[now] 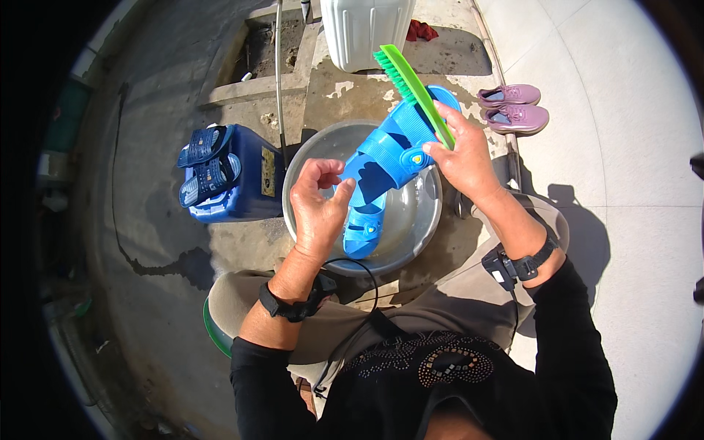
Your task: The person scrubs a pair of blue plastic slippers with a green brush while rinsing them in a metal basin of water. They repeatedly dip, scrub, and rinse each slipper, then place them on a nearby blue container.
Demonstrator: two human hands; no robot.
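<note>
While brush (420, 93) slants up-left, right hand (468, 155) grips it; left hand (317, 209): grip unclear.

Before you, rough concrete ground (246, 253) carries most of the things, with dark damp-looking patches and a square, soil-filled opening (271, 51) at its far side. Directly on it, in front of you, stands a round grey basin (427, 213). Just left of the basin is a blue container (251, 176). Beyond the basin stands a white container (367, 33), a red cloth (422, 31) lying beside it in shadow. To your right spreads smooth, pale paving (645, 154). Two pink shoes (522, 119) sit side by side at its edge, across the narrow border strip (490, 37).
</note>
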